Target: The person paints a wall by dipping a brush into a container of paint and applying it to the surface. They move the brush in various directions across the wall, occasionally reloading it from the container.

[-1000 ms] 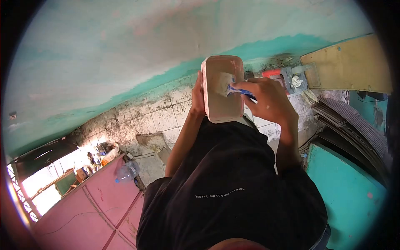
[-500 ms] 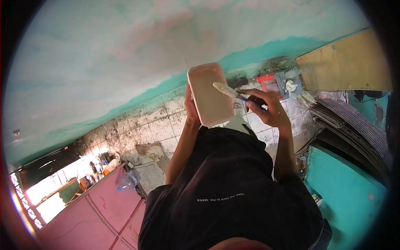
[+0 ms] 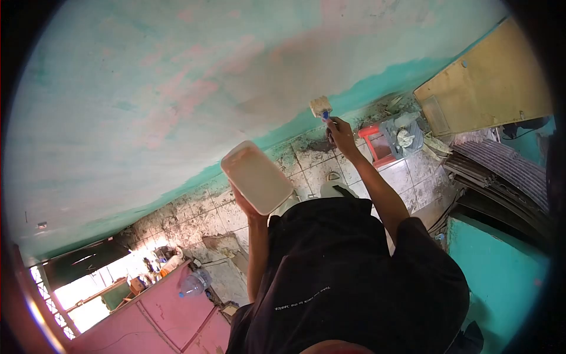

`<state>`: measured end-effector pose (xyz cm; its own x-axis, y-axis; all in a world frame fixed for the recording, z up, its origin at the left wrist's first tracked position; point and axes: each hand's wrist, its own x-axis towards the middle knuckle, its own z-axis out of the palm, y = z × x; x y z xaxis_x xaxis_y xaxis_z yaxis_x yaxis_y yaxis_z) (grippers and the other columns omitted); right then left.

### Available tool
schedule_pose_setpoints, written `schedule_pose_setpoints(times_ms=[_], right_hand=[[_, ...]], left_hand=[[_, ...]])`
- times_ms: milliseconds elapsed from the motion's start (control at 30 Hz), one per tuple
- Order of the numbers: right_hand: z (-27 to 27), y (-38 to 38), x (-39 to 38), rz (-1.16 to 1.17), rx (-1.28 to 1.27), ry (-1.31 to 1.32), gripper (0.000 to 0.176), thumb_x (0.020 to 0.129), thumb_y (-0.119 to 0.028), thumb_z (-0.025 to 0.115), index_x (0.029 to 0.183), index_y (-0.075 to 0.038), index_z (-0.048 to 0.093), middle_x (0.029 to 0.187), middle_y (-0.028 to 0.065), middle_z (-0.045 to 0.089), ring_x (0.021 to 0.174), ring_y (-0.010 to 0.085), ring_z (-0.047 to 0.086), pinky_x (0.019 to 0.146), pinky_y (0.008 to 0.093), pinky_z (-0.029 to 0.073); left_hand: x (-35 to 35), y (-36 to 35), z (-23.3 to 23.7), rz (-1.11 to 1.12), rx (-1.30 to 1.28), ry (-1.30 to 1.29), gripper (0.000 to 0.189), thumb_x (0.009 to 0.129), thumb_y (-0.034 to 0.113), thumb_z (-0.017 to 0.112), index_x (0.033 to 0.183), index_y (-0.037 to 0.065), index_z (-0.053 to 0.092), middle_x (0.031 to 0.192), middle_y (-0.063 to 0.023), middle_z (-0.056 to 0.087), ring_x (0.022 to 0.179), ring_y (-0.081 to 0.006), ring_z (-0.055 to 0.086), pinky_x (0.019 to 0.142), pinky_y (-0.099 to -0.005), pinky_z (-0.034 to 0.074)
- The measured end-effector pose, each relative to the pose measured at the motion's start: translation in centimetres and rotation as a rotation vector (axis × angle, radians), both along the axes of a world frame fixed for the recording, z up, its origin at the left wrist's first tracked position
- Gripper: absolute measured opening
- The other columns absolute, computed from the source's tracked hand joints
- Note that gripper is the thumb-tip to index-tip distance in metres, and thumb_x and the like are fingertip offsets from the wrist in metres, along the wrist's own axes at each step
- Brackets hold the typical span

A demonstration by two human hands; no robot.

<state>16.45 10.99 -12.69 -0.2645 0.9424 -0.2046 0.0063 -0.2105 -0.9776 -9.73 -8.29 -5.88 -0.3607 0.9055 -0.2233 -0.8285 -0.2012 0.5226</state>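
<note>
Right out in front, the paintbrush [image 3: 321,108] is close to the wall [image 3: 283,65]; whether its bristles touch, I cannot tell. Its long axis slants slightly, bristles towards the top of the view and handle running down and right into the right hand [image 3: 341,134]. That hand's grip is closed round the handle.

Nearer the body, the left hand [image 3: 243,202] holds a rectangular tub [image 3: 238,157] with pale contents. That grip is closed on the tub's side, fingers partly hidden. The tub's long axis runs from upper left to lower right, open side up.

On the black shirt [image 3: 348,271], small, slanted white lettering reads "Take me back to the basics"; I can read no brand or label elsewhere. The wall is turquoise under patchy whitish and pink areas, with stronger turquoise along its lower edge. Below it lies a grimy tiled floor [image 3: 218,218]. To the right are a red frame [image 3: 383,160], a yellowish board [image 3: 483,79], stacked corrugated sheets [image 3: 501,168] and a turquoise panel [image 3: 495,277]; lower left, a clear bottle [image 3: 195,283] is beside a pink panel [image 3: 153,312].
</note>
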Motion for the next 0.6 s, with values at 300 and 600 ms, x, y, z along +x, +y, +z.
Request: schedule_pose_setpoints(times_ms=[300, 600], right_hand=[[5.6, 6.8, -3.9, -0.115, 0.182, -0.136, 0.033, 0.101, -0.029, 0.056, 0.094, 0.0, 0.07, 0.06, 0.0016, 0.061, 0.047, 0.0071, 0.051, 0.047, 0.0262, 0.041], [19.8, 8.2, -4.7, -0.262, 0.508, -0.038, 0.032, 0.101, -0.031, 0.058, 0.095, 0.0, 0.067, 0.059, -0.0033, 0.049, 0.052, 0.0036, 0.044, 0.048, 0.024, 0.035]], left_hand=[[2.8, -1.8, 2.5, 0.325, -0.25, 0.676, 0.046, 0.107, 0.034, 0.037, 0.143, 0.005, 0.042, 0.125, -0.0103, 0.059, 0.108, -0.0221, 0.063, 0.088, -0.0357, 0.058], [-2.3, 2.9, 3.9, 0.097, -0.062, 0.059, 0.05, 0.108, 0.043, 0.033, 0.139, 0.007, 0.047, 0.122, -0.0092, 0.061, 0.105, -0.023, 0.063, 0.088, -0.0364, 0.056]])
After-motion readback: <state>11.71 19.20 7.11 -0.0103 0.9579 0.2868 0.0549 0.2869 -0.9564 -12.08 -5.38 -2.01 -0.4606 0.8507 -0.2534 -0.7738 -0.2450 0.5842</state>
